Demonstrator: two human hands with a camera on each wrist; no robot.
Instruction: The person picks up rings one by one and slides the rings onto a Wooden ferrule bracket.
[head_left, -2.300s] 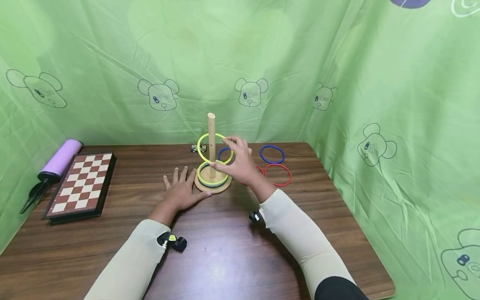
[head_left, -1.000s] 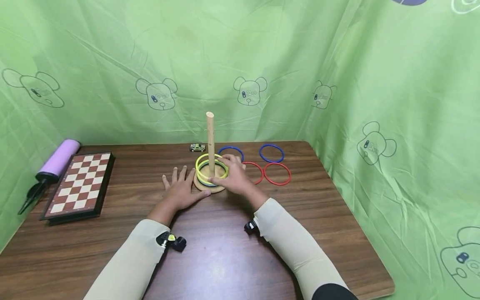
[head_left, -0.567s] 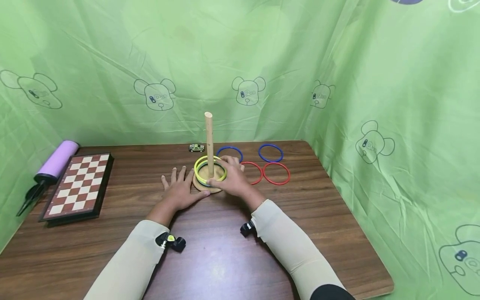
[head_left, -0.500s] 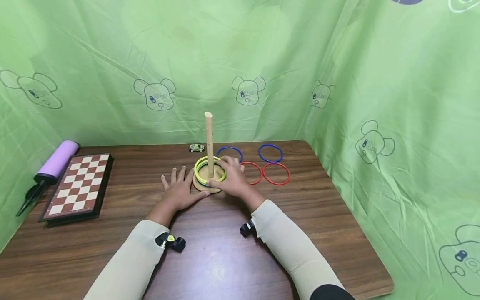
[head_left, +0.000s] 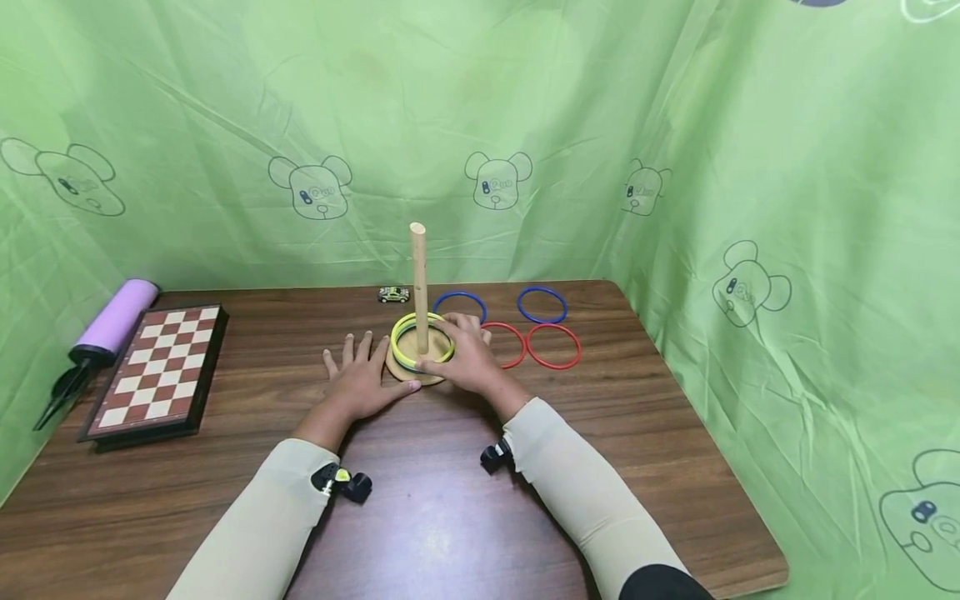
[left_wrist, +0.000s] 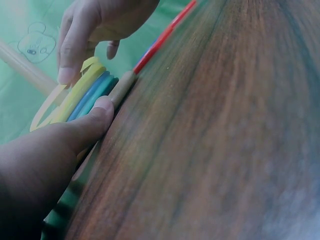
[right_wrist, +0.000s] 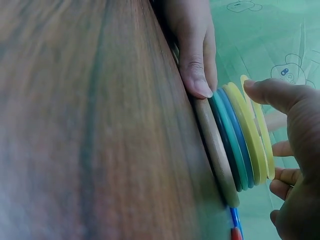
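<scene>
A round wooden base carries an upright wooden peg. Stacked around the peg are a green ring, a blue ring and a yellow ring. Over these sits another yellow ring, slightly tilted, held at its edge between the thumb and fingers of my right hand. My left hand lies on the table with its fingers spread; its thumb presses the near rim of the base, as both wrist views show.
Right of the peg lie two blue rings and two red rings on the wooden table. A toy car stands behind the peg. At left are a checkered board and a purple pump. A green curtain borders the table.
My right hand has brought the yellow ring down along the peg onto the stack, then stayed almost still there. My left hand has kept its place on the base.
</scene>
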